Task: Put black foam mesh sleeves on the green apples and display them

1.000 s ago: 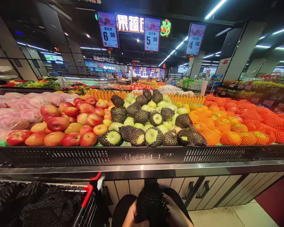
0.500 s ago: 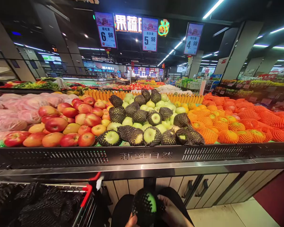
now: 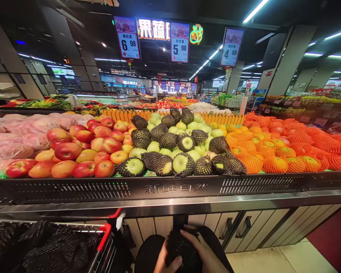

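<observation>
Low in front of my knees, both hands are wrapped round a green apple in a black foam net sleeve (image 3: pixel 183 250). The black mesh now covers the side facing me, so no green skin shows. My left hand (image 3: pixel 167 261) grips it from the left, thumb pressed across the lower front. From the right, my right hand (image 3: pixel 200 248) curls over it with its fingers at the top. On the stand ahead, a pile of green apples (image 3: pixel 180 162) lies, some bare and some in black net sleeves.
A shopping cart (image 3: pixel 104 237) at lower left holds black foam nets (image 3: pixel 45 246). The display stand's black front rail (image 3: pixel 176 187) crosses ahead. Red apples (image 3: pixel 68 151) lie left of the green ones, and oranges in orange nets (image 3: pixel 278 165) lie right. Cabinet doors (image 3: pixel 255 227) are below.
The black net has come over the green patch that showed on the apple. My right hand has moved up and over its top, and my left hand has come higher along its side.
</observation>
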A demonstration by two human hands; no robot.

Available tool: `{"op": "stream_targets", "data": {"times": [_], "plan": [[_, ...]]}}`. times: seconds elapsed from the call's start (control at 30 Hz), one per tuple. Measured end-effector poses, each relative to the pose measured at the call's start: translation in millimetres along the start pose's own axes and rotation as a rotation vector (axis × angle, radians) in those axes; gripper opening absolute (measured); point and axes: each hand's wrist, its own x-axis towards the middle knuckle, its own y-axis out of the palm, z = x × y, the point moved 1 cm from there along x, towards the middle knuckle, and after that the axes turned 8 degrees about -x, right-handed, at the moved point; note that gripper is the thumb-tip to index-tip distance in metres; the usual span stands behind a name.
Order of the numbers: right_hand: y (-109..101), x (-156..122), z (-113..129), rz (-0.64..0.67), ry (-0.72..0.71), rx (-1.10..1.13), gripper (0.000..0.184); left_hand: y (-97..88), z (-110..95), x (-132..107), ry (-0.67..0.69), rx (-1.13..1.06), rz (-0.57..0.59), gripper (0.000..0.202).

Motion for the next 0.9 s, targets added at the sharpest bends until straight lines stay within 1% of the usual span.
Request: {"op": "stream_targets", "data": {"times": [0.03, 0.1, 0.13, 0.2, 0.27, 0.33, 0.43, 0.53, 0.6, 0.7, 0.73, 0.77, 0.8, 0.87, 0.9], "plan": [[2.5, 2.4, -1.0, -0.015, 0.042, -0.049, 0.096, -2.2, 2.7, -0.1, -0.028, 0.054, -0.05, 0.063], [9.2, 7.3, -10.6, -0.098, 0.101, -0.079, 0.099, -6.1, 6.8, -1.7, -0.073, 0.12, -0.152, 0.061], [13.0, 9.1, -17.8, -0.145, 0.116, -0.076, 0.1, -7.2, 7.7, -2.6, -0.085, 0.134, -0.174, 0.061], [20.4, 10.9, -32.0, -0.218, 0.12, -0.038, 0.1, -7.6, 6.8, -4.0, -0.086, 0.132, -0.16, 0.061], [25.5, 10.5, -40.5, -0.252, 0.105, 0.035, 0.099, -6.7, 2.9, -4.7, -0.082, 0.109, -0.135, 0.061], [26.9, 9.2, -40.5, -0.251, 0.096, 0.148, 0.101, -5.4, -2.1, -5.8, -0.089, 0.093, -0.137, 0.06], [24.4, 7.5, -31.8, -0.205, 0.059, 0.338, 0.106, -3.7, -8.0, -9.8, -0.079, 0.121, -0.204, 0.054], [26.0, 7.5, -31.2, -0.131, 0.025, 0.429, 0.106, -1.7, -11.9, -13.3, -0.046, 0.204, -0.27, 0.05], [32.2, 8.1, -39.8, -0.103, 0.054, 0.437, 0.102, 0.8, -15.7, -12.7, -0.033, 0.269, -0.249, 0.052], [37.7, 11.5, -50.2, -0.15, 0.1, 0.383, 0.091, 6.9, -29.0, -9.5, 0.042, 0.305, -0.154, 0.054], [34.5, 14.1, -47.3, -0.165, 0.084, 0.348, 0.089, 8.9, -36.0, -9.4, 0.062, 0.291, -0.139, 0.057], [27.5, 17.9, -39.3, -0.163, 0.044, 0.303, 0.087, 10.2, -44.4, -10.6, 0.062, 0.265, -0.136, 0.062], [16.3, 23.1, -25.6, -0.16, -0.018, 0.244, 0.086, 10.5, -54.1, -13.3, 0.055, 0.224, -0.147, 0.066], [-17.2, 38.6, 17.3, -0.184, -0.184, 0.093, 0.082, 5.6, -77.3, -23.7, 0.053, 0.133, -0.19, 0.069], [-38.3, 49.2, 44.6, -0.293, -0.274, -0.031, 0.078, -0.4, -90.4, -31.4, 0.081, 0.105, -0.221, 0.067]]}}
